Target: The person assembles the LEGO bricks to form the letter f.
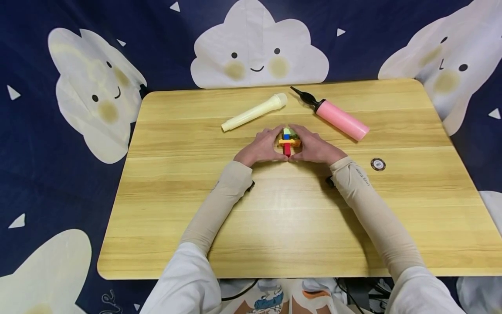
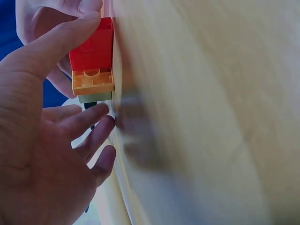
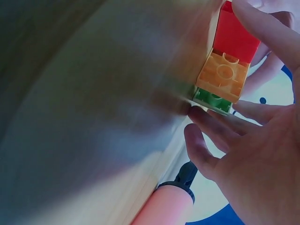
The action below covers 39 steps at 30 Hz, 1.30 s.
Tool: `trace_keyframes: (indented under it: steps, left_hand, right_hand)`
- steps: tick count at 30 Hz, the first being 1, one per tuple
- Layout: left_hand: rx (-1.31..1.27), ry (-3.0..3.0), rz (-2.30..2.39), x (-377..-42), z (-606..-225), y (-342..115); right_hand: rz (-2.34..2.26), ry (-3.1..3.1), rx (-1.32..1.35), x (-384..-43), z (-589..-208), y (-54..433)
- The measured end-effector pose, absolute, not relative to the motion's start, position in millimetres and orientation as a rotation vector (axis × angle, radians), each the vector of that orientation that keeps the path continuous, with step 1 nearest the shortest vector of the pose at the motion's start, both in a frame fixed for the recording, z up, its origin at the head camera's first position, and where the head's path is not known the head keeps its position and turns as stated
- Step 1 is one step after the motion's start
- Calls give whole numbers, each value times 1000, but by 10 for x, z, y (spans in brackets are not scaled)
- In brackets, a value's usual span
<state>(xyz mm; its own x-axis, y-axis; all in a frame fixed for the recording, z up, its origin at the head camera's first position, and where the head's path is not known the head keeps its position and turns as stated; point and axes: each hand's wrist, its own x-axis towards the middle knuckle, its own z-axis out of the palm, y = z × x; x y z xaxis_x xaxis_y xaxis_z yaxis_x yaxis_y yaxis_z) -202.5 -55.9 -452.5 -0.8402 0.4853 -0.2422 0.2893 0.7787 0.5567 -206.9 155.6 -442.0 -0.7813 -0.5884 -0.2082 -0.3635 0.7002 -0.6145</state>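
A small model of joined toy building blocks lies on the table between the two hands. Nearest the body is a red block (image 1: pixel 287 150), then an orange block (image 1: pixel 288 142), a blue block (image 1: pixel 286 136) and a pale green one (image 1: pixel 289 131) at the far end. From the left side, my left hand (image 1: pixel 260 147) curls round the model, thumb at the red block (image 2: pixel 93 54) and fingertips by the green end. My right hand (image 1: pixel 318 148) mirrors it on the right, its thumb over the red block (image 3: pixel 236 35) and fingers near the green block (image 3: pixel 213 99).
Behind the hands lies a cream tube-like stick (image 1: pixel 255 112) with a wider end. A pink hand pump (image 1: pixel 341 120) with a black nozzle is at the back right. A round dark-rimmed chip (image 1: pixel 378 164) lies right of the right hand on the wooden table (image 1: pixel 164 209).
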Motion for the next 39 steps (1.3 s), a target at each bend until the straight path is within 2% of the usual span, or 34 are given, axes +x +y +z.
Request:
trace_keyframes:
  steps: [15, 39]
  left_hand:
    - [645, 2651, 757, -2029, -4501, -617]
    - [664, 2721, 797, -1841, -4412, -791]
  right_hand:
    - [-741, 2626, -757, -2042, -4408, 1551]
    - [-733, 2735, -730, -1835, -4216, 1584]
